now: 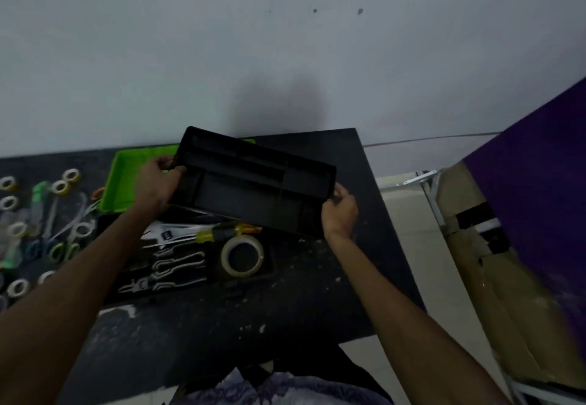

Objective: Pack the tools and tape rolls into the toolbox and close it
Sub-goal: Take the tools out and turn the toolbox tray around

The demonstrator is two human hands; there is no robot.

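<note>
Both hands grip a black divided tray (253, 182), the left hand (158, 182) curled round its left end, the right hand (339, 211) round its right end, holding it tilted above the open toolbox (190, 265). Inside lie pliers (165, 271), a screwdriver (218, 235) and a large tape roll (242, 257). Small tape rolls (60, 187) and scissors (63, 251) remain on the table (317, 293) to the left; the green lid (126, 182) is open. Roughly halfway, it seems.

Dim grey wall (190, 55), black table (333, 293)
</note>
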